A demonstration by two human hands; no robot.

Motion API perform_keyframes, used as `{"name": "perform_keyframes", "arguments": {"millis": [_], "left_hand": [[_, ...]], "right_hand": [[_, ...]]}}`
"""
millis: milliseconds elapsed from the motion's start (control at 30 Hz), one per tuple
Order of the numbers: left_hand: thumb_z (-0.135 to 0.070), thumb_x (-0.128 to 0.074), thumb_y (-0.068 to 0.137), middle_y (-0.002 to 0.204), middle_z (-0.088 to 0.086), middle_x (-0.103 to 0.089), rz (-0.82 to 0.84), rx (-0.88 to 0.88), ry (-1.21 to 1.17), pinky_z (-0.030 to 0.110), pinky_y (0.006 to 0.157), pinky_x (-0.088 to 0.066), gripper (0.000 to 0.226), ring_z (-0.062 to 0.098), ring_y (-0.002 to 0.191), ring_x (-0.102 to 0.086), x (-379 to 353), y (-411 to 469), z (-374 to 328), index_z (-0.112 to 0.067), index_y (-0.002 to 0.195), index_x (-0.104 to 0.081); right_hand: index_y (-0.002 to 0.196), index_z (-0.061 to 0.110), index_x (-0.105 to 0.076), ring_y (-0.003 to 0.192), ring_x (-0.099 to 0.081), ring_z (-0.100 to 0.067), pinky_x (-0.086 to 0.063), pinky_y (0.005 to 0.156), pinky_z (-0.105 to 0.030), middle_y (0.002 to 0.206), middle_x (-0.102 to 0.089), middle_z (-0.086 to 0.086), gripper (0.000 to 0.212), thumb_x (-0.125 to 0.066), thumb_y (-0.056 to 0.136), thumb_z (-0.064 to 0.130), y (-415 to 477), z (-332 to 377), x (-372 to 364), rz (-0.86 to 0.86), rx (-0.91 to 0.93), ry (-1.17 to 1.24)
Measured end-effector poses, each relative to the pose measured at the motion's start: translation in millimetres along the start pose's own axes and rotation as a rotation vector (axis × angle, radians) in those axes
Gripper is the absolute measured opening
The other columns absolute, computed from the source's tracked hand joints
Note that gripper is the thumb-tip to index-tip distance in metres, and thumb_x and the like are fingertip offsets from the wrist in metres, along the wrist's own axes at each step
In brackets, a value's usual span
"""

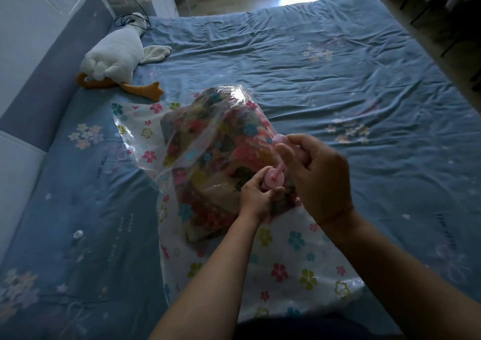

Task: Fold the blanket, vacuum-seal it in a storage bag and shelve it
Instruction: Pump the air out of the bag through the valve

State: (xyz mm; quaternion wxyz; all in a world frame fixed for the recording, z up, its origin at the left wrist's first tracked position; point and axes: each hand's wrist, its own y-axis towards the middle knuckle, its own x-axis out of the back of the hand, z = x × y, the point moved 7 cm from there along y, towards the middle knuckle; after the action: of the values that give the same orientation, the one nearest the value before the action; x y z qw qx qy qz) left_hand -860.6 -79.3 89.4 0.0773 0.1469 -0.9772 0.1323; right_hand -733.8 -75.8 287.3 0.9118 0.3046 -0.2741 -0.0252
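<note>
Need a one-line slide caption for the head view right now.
Left hand holds a pink hand pump on the storage bag containing the folded blanket, right hand gripping its handle.

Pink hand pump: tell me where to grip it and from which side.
Wrap the barrel of the pink hand pump low down from the left, as the left hand does: it stands up from the storage bag. Take the top handle from the right, as the right hand does.

floral blanket [223, 157] inside clear flowered bag [294, 261]
</note>
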Motion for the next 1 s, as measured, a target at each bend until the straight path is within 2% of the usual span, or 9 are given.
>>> {"name": "perform_keyframes", "arguments": {"millis": [133,233,333,433,533,633,867,933,1000], "left_hand": [[-0.018,-0.081,0.074,0.106,0.01,-0.072,0.009,-0.011,0.077,0.026,0.077,-0.054,0.052,0.02,0.088,-0.068,-3.9,1.4,6.1,-0.021,0.123,-0.064],[-0.017,-0.08,0.075,0.108,0.005,-0.072,0.006,-0.023,0.062,0.019,0.077,-0.052,0.051,0.022,0.094,-0.068,-4.4,-0.8,8.3,-0.02,0.124,-0.064],[-0.014,-0.083,0.072,0.114,0.002,-0.069,0.017,0.026,-0.056,0.031,0.089,-0.056,0.059,0.018,0.102,-0.067,-4.0,-0.1,4.2,-0.026,0.126,-0.061],[-0.009,-0.083,0.071,0.115,0.004,-0.068,0.013,0.04,-0.103,0.036,0.089,-0.056,0.058,0.019,0.104,-0.066,-4.0,1.6,2.3,-0.025,0.122,-0.062],[-0.009,-0.081,0.074,0.11,0.007,-0.071,0.021,0.026,-0.051,0.023,0.083,-0.055,0.051,0.017,0.094,-0.067,-5.6,0.3,2.4,-0.021,0.121,-0.064],[-0.009,-0.076,0.08,0.111,0.004,-0.071,-0.005,-0.001,0.011,0.006,0.073,-0.047,0.044,0.013,0.093,-0.065,-5.9,-5.0,2.2,-0.012,0.123,-0.065],[-0.007,-0.083,0.071,0.118,0.005,-0.067,0.01,0.051,-0.091,0.037,0.088,-0.057,0.062,0.019,0.105,-0.065,-2.6,-2.9,-0.9,-0.021,0.127,-0.06],[-0.004,-0.08,0.074,0.115,0.009,-0.068,0.01,0.039,-0.052,0.031,0.083,-0.057,0.059,0.016,0.095,-0.066,-3.5,-3.9,-1.9,-0.014,0.129,-0.06],[-0.004,-0.077,0.077,0.112,0.01,-0.07,0.007,0.014,0.007,0.028,0.077,-0.055,0.051,0.014,0.089,-0.066,-5.9,-5.8,-1.2,-0.013,0.126,-0.063]], "right_hand": [[0.104,0.019,-0.069,0.08,-0.069,-0.023,-0.054,0.069,-0.035,0.09,-0.073,-0.004,0.051,-0.042,0.09,0.059,-31.6,-44.5,-41.5,0.338,-0.138,-0.067],[0.104,0.021,-0.071,0.082,-0.068,-0.023,-0.051,0.07,-0.031,0.09,-0.073,-0.004,0.051,-0.046,0.082,0.058,-32.5,-59.2,-47.8,0.421,-0.255,-0.099],[0.099,0.016,-0.073,0.073,-0.063,0.005,-0.051,0.069,-0.014,0.09,-0.072,0.007,0.036,-0.06,0.084,0.046,1.3,-21.3,-15.4,0.164,-0.096,0.076],[0.095,0.013,-0.072,0.067,-0.058,0.011,-0.045,0.065,-0.005,0.081,-0.066,0.012,0.025,-0.066,0.085,0.036,12.5,-5.2,-0.7,0.02,-0.039,0.136],[0.098,0.018,-0.072,0.072,-0.063,-0.004,-0.052,0.064,-0.024,0.084,-0.073,0.001,0.032,-0.057,0.088,0.045,-14.6,-37.2,-30.7,0.216,-0.128,0.008],[0.104,0.021,-0.071,0.083,-0.067,-0.021,-0.046,0.069,-0.026,0.092,-0.073,-0.004,0.031,-0.056,0.09,0.044,-40.6,-70.9,-60.2,0.517,-0.272,-0.166],[0.098,0.015,-0.071,0.078,-0.06,0.003,-0.046,0.072,-0.006,0.093,-0.065,0.014,0.029,-0.06,0.088,0.039,2.7,-3.7,1.4,0.015,0.029,0.033],[0.101,0.018,-0.071,0.08,-0.067,-0.01,-0.054,0.072,-0.023,0.097,-0.072,0.005,0.034,-0.051,0.092,0.044,-11.3,-19.3,-16.1,0.137,-0.002,-0.029],[0.108,0.021,-0.067,0.084,-0.068,-0.028,-0.051,0.069,-0.032,0.094,-0.072,-0.007,0.041,-0.043,0.093,0.05,-34.3,-57.0,-51.3,0.477,-0.142,-0.183]]}}
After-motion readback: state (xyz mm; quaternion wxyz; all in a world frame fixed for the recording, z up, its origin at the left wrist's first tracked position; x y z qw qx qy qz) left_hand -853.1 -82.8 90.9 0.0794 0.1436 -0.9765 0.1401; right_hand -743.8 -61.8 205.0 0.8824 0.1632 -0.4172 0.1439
